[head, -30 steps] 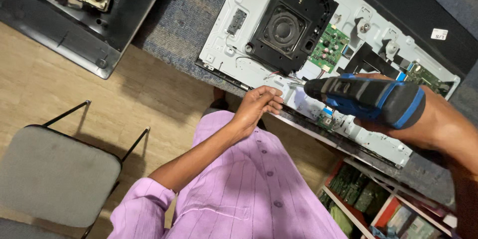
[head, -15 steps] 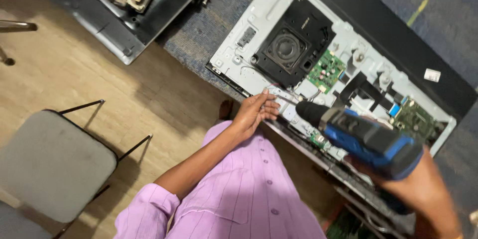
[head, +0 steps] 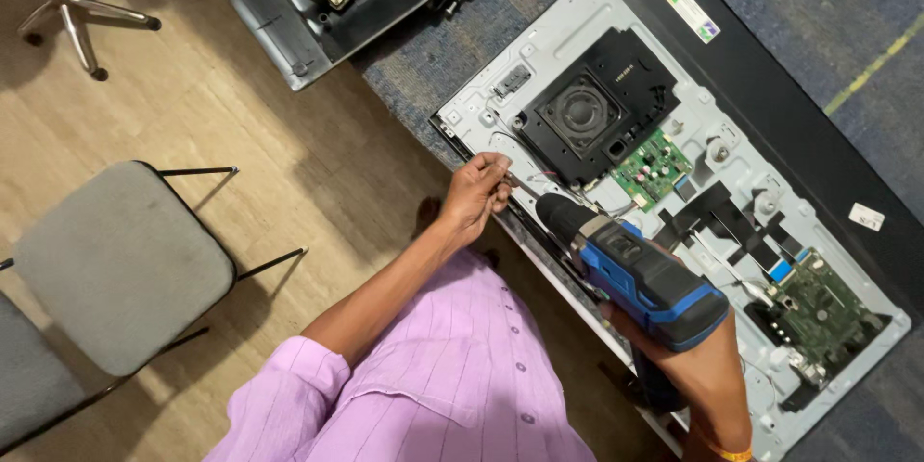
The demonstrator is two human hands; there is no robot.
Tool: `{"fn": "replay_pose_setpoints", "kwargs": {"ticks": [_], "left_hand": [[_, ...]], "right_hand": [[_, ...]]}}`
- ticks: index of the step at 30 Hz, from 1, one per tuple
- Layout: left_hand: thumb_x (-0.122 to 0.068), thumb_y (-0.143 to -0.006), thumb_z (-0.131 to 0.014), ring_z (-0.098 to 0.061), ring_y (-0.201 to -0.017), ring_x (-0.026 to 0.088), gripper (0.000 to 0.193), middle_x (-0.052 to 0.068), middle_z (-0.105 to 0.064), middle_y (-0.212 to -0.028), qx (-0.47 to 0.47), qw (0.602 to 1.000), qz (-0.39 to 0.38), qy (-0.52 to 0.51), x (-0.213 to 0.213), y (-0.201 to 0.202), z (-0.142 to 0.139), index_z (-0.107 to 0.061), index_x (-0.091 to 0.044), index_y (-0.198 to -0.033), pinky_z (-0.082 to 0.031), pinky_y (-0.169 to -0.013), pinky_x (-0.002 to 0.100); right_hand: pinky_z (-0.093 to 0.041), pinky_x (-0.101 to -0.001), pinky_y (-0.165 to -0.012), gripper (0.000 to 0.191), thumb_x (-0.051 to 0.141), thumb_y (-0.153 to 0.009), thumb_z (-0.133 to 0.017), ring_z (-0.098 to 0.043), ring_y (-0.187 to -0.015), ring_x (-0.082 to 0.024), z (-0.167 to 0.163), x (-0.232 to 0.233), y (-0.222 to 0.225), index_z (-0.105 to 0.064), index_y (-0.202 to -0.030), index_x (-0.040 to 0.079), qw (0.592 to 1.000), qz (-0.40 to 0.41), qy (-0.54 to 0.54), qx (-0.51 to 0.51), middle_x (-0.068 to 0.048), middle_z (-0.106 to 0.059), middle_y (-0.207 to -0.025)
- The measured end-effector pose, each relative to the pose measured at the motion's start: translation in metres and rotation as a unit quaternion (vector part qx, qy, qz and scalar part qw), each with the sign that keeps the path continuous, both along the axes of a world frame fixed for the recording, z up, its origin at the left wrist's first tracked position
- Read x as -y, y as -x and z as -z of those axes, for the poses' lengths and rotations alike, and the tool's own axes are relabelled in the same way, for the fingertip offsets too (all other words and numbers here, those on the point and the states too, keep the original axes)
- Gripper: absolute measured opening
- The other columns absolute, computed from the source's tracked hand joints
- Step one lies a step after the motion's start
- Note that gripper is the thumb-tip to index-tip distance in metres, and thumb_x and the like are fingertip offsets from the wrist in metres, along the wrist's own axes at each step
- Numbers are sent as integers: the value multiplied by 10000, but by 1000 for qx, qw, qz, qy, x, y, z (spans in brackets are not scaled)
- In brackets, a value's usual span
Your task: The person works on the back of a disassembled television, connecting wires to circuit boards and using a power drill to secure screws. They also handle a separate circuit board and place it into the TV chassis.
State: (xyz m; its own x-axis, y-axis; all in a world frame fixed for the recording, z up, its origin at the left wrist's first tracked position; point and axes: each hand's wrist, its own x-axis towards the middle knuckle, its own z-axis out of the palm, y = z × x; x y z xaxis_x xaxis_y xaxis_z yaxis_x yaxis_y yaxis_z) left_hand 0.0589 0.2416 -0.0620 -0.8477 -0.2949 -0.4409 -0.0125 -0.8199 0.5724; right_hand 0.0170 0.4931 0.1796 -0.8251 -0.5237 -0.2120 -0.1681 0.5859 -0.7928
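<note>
While the right hand (head: 688, 356) at the lower right of the frame is clenched around the grip of a blue and black cordless drill (head: 635, 269), the drill's nose points up and left toward the edge of an opened flat screen chassis (head: 731, 173). Near the frame's middle, the left hand (head: 474, 194) pinches the thin bit (head: 527, 187) at the drill's tip, fingers closed on it just over the chassis edge. On the grey metal back sit a black speaker module (head: 587, 115) and a small green circuit board (head: 650, 166), with a larger green board (head: 823, 303) toward the right. All this lies on a counter (head: 808, 0) with a dark carpet-like cover. A grey padded chair (head: 115, 260) stands on the wooden floor at left.
</note>
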Motion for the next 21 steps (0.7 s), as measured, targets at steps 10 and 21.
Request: {"fn": "replay_pose_setpoints", "kwargs": {"ticks": [10, 21], "left_hand": [[-193, -1076, -541, -691, -860, 195, 326, 142, -698, -988, 2, 999, 44, 8, 21, 1, 2, -649, 106, -1149, -602, -815, 332], [-163, -1065, -554, -703, -943, 223, 271, 164, -703, -1086, -15, 995, 83, -44, 20, 8, -3, -647, 75, -1154, -576, -876, 357]], "right_hand": [[-559, -289, -721, 531, 164, -678, -910, -688, -770, -108, 9, 49, 4, -740, -1156, 6, 995, 72, -74, 6, -78, -806, -940], [-568, -307, -739, 531, 237, -682, -903, -725, -788, -145, 14, 71, 9, -733, -1134, 16, 991, 37, -124, -33, -83, -801, -954]]}}
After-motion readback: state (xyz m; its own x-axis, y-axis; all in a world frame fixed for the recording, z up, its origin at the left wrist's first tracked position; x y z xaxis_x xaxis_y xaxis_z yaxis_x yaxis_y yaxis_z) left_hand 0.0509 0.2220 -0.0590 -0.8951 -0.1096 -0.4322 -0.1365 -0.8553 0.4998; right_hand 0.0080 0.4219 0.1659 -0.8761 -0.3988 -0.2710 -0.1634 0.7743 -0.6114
